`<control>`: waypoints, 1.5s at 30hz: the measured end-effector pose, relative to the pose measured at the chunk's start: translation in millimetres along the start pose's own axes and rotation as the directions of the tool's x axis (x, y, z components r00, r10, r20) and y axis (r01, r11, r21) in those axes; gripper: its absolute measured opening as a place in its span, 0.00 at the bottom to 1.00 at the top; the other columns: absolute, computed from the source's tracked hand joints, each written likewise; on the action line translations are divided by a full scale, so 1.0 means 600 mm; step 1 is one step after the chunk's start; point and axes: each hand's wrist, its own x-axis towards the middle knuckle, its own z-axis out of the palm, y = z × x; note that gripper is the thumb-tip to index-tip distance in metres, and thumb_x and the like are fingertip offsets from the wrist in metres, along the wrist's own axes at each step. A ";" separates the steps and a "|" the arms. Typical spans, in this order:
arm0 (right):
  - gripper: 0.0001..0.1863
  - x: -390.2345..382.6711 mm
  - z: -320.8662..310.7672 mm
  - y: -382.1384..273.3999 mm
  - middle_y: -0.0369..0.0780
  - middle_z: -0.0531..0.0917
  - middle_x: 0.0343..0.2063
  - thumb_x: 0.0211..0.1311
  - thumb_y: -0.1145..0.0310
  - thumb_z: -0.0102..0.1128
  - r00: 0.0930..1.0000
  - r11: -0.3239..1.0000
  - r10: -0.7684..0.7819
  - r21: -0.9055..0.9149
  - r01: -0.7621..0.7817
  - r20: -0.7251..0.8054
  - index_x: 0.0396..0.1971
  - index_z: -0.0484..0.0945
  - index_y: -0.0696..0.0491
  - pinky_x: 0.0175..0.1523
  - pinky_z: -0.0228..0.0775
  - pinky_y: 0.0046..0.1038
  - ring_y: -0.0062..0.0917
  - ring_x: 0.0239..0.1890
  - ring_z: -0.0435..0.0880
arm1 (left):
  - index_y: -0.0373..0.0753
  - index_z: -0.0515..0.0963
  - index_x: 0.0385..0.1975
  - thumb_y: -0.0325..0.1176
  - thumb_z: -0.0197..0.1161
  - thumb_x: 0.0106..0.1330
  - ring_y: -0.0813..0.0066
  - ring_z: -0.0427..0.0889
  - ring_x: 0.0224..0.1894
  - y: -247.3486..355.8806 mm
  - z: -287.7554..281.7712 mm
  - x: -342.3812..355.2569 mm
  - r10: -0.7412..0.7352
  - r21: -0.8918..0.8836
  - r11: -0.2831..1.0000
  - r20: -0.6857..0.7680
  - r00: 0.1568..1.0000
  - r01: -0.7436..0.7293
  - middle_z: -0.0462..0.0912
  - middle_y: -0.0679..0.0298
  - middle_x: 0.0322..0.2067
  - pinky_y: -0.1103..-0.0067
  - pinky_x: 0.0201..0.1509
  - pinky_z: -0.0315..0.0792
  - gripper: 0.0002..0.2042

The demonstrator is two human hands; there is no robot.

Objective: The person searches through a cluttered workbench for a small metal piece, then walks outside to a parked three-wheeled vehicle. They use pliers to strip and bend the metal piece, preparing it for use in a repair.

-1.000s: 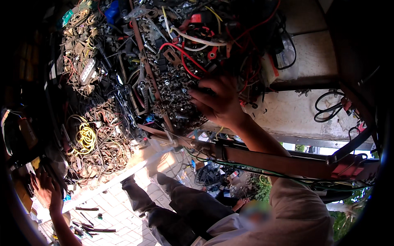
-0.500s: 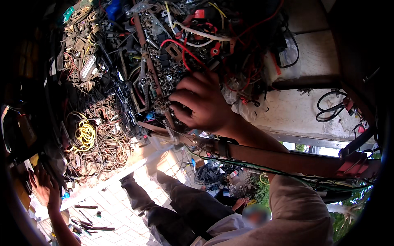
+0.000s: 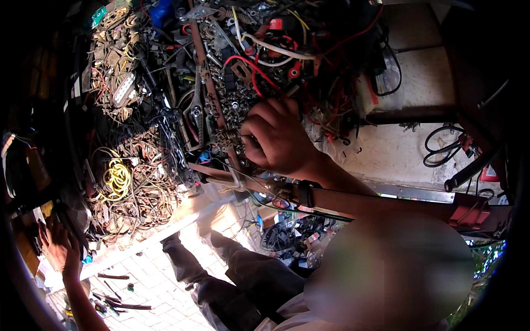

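Sunlit pale paving (image 3: 154, 284) lies below a crowded bench, and a worn white surface (image 3: 395, 149) extends to the right. Near the upper centre we find the loose nuts and bolts (image 3: 229, 118), heaped along a rusty bar (image 3: 211, 91), with a wrench (image 3: 196, 110) on the bar's left side. Our right hand (image 3: 279, 138) lies over the right part of this heap, its fingers curled inward and the grip narrow; we cannot tell whether a piece is held between them. Just above it runs a red cable (image 3: 237, 57), with a white cable (image 3: 281, 52) farther up. At lower left, our left hand (image 3: 61, 251) is near shadowed objects, its fingers loosely extended and slightly parted; contact is unclear to us. Between the hands, nearer the left, we note a yellow cable coil (image 3: 117, 182) upon a brown tangle of cables (image 3: 146, 207).
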 end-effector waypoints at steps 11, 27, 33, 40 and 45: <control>0.08 -0.020 -0.052 0.007 0.41 0.76 0.25 0.58 0.78 0.53 0.750 -0.501 0.424 0.821 -0.273 0.508 0.38 0.73 0.56 0.29 0.64 0.28 0.22 0.18 0.71 | 0.33 0.74 0.29 0.28 0.53 0.55 0.50 0.60 0.63 -0.008 0.016 -0.013 -0.049 -0.015 0.999 0.047 0.998 0.050 0.74 0.55 0.45 0.57 0.70 0.45 0.06; 0.12 -0.042 -0.028 0.008 0.43 0.79 0.32 0.61 0.80 0.53 0.845 -0.578 0.367 0.807 -0.121 0.390 0.45 0.75 0.61 0.38 0.71 0.34 0.28 0.30 0.77 | 0.32 0.74 0.29 0.27 0.53 0.54 0.53 0.62 0.61 -0.002 0.005 -0.006 -0.050 -0.047 0.997 0.131 0.990 0.057 0.75 0.55 0.45 0.59 0.71 0.45 0.06; 0.11 -0.040 -0.030 0.004 0.40 0.77 0.30 0.63 0.76 0.53 0.820 -0.510 0.391 0.840 -0.185 0.418 0.45 0.75 0.56 0.37 0.66 0.33 0.22 0.28 0.75 | 0.32 0.74 0.30 0.26 0.53 0.54 0.51 0.61 0.62 -0.008 0.010 -0.010 -0.042 -0.026 0.999 0.093 0.995 0.045 0.75 0.55 0.45 0.58 0.71 0.45 0.07; 0.11 -0.042 -0.018 0.014 0.43 0.80 0.33 0.61 0.79 0.55 0.860 -0.605 0.336 0.788 -0.117 0.385 0.43 0.76 0.60 0.37 0.76 0.33 0.31 0.32 0.80 | 0.32 0.74 0.31 0.27 0.53 0.54 0.49 0.59 0.63 -0.008 0.008 -0.010 -0.041 -0.014 0.999 0.096 0.995 0.043 0.74 0.55 0.47 0.58 0.71 0.45 0.07; 0.10 -0.039 -0.017 0.012 0.43 0.80 0.32 0.61 0.79 0.55 0.850 -0.598 0.348 0.792 -0.124 0.395 0.42 0.76 0.61 0.36 0.76 0.31 0.30 0.31 0.81 | 0.32 0.73 0.28 0.27 0.52 0.55 0.55 0.61 0.62 -0.006 0.008 -0.007 -0.027 -0.004 1.000 0.078 0.997 0.027 0.75 0.55 0.45 0.58 0.71 0.45 0.05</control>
